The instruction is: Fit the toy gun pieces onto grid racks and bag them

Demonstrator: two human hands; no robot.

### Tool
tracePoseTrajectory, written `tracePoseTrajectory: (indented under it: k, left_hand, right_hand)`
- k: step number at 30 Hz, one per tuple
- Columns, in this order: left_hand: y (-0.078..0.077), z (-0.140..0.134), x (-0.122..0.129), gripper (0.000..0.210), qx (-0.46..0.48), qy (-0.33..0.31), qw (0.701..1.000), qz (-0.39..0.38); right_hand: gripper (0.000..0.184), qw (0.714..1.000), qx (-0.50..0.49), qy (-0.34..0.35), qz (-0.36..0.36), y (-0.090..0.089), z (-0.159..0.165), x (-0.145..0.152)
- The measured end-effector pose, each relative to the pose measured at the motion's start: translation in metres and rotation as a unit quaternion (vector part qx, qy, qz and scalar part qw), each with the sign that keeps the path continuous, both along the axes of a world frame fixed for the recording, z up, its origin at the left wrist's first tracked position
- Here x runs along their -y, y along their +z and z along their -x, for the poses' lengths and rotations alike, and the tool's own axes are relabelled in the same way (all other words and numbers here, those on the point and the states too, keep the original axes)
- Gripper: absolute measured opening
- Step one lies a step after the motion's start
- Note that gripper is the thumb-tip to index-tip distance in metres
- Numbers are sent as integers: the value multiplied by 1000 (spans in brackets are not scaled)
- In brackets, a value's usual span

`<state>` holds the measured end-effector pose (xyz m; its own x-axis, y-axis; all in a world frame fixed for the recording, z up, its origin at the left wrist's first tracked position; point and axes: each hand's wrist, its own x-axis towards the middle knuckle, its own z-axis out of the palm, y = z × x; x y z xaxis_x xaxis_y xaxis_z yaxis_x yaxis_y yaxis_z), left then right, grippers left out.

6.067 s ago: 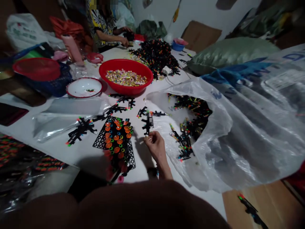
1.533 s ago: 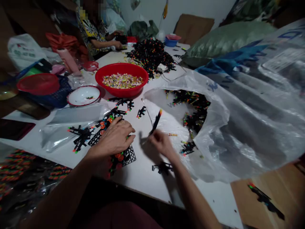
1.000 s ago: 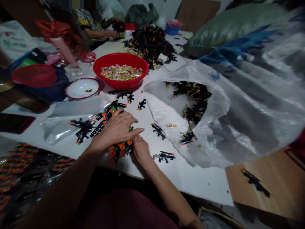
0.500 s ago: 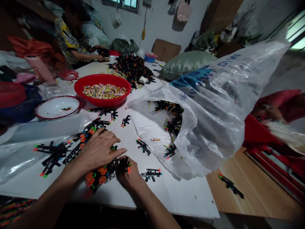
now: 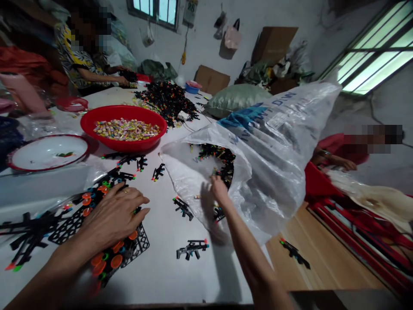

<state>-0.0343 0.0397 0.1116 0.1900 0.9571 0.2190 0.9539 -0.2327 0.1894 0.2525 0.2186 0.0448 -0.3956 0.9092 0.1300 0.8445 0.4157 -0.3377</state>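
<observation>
My left hand, a ring on one finger, rests with fingers spread across a black lattice rack of toy parts with orange and green discs. My right hand reaches into the mouth of a large translucent plastic bag. Its fingertips are blurred against the black toy guns inside, and I cannot make out whether they hold anything. Between my hands lie a toy gun and a grey-and-black toy gun. More black toy guns lie left of the rack.
A red basin of small wrapped pieces and a white enamel bowl stand behind my left hand. Farther back is a heap of black toy guns. One co-worker sits far left, another at right. A toy gun lies on the wooden board.
My right hand has left the rack and moved right and forward to the bag's mouth. The black toy piece it held beside the rack no longer shows. The view has shifted right.
</observation>
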Motion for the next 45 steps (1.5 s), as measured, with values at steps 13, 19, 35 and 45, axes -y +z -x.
tracePoseTrajectory:
  k: [13, 19, 35, 45]
  left_hand:
    - [9, -2, 0, 30, -4, 12, 999, 30]
    - [32, -20, 20, 34, -44, 5, 999, -26]
    - [24, -24, 29, 30, 6, -12, 997, 76]
    - [21, -24, 33, 41, -5, -14, 997, 70]
  right_hand:
    - [22, 968, 180, 158, -70, -6, 94, 46]
    - [23, 969, 179, 162, -44, -20, 115, 75]
    - [14, 901, -325, 152, 244, -47, 102, 179]
    - [21, 983, -61, 110, 131, -52, 134, 197]
